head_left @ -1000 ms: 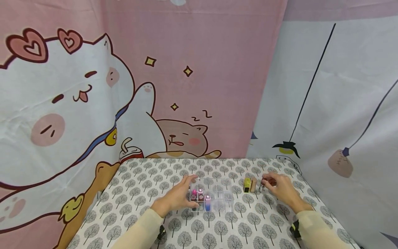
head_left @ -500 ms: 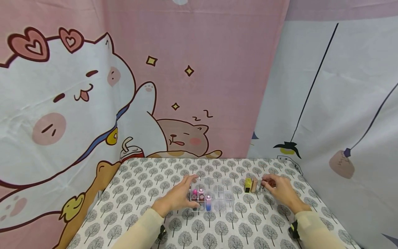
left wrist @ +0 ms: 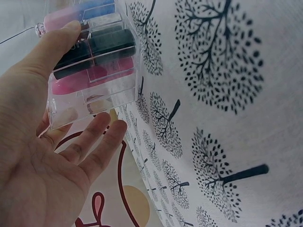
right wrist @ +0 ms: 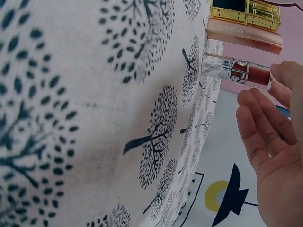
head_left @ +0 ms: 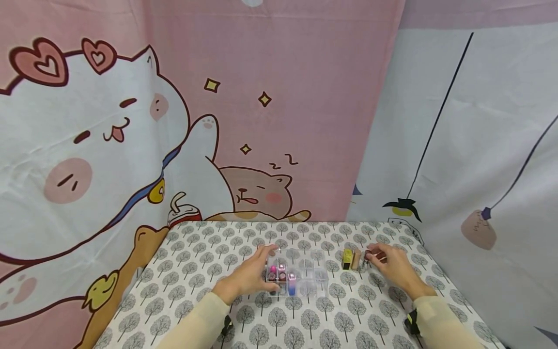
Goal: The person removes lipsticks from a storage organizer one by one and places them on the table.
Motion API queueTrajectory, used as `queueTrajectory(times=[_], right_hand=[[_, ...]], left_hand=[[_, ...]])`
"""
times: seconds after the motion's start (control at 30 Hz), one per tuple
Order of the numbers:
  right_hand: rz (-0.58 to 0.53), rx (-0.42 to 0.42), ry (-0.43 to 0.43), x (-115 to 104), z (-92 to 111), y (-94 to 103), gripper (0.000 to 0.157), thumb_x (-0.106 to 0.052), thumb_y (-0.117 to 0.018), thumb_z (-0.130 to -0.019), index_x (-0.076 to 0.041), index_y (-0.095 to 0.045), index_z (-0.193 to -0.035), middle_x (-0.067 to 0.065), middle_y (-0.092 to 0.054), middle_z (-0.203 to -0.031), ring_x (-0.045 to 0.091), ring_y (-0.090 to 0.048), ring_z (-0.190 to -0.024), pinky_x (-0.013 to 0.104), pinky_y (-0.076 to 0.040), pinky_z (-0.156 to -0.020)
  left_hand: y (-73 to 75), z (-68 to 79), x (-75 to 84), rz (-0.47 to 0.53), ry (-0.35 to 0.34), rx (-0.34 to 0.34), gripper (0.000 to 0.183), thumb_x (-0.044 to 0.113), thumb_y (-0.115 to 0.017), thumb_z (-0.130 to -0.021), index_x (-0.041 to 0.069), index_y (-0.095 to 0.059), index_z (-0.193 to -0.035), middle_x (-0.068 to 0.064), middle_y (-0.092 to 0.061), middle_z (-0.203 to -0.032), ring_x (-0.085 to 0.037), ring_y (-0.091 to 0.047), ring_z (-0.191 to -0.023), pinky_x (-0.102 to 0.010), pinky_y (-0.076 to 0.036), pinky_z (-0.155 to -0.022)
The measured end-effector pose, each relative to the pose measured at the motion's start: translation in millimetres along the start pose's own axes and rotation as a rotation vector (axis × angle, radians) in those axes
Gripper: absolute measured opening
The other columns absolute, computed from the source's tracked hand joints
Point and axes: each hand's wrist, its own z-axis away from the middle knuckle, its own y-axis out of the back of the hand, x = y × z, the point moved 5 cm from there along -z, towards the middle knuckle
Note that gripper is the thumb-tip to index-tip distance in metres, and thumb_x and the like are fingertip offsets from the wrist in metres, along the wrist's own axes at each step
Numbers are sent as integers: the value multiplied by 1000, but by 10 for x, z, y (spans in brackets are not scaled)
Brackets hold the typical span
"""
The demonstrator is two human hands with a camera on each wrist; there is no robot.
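Note:
My left hand grips the left end of a clear plastic organizer, thumb along its near side and fingers at the far side. Inside it, in the left wrist view, stand a dark tube, a pink tube and a pink-to-blue tube. To the right, my right hand pinches the top of a clear lipstick tube with a reddish-brown upper part. That tube is upright, its base at the tablecloth. Beside it stand a rose-gold lipstick tube and a gold-and-black lipstick tube.
A white tablecloth with grey tree prints covers the table. The organizer's right compartments show no tubes. A pink cartoon curtain hangs behind the table, and a pale curtain borders its right side.
The clear lipstick tube has shifted very slightly left, toward the rose-gold one, with my right hand on it. My left hand keeps its place on the organizer.

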Motion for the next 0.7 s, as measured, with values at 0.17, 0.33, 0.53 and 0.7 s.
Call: queueTrajectory(times=[0.17, 0.33, 0.53, 0.7], right_hand=[[7, 19, 11, -30, 28, 20, 29, -19, -84, -110, -3, -80, -133, 15, -86, -120, 30, -83, -98, 47, -73, -84], [49, 55, 46, -71, 38, 34, 32, -18, -85, -108, 0, -80, -134, 21, -84, -126, 40, -81, -106, 62, -71, -91], [86, 76, 66, -107, 34, 56, 31, -18, -85, -108, -1, -81, -134, 21, -82, -131, 39, -80, -110, 59, -70, -94], [73, 75, 55, -142, 38, 80, 31, -17, -85, -108, -3, -81, -136, 21, -81, -133, 38, -78, -113, 59, -68, -95]], left_hand=[[11, 10, 11, -9, -4, 2, 122, 41, -103, -89, 25, -27, -183, -10, -54, -171, -16, -74, -103, -48, -71, -105], [12, 7, 21, -9, -5, 5, 122, 42, -103, -89, 25, -28, -183, -10, -54, -171, -22, -76, -111, -52, -70, -110], [16, 8, 25, -4, -4, 4, 121, 42, -103, -90, 25, -28, -183, -10, -55, -170, -25, -76, -114, -52, -70, -111], [28, 26, 44, 3, -15, 8, 121, 41, -103, -89, 23, -29, -183, -11, -55, -169, -25, -76, -110, -53, -70, -108]])
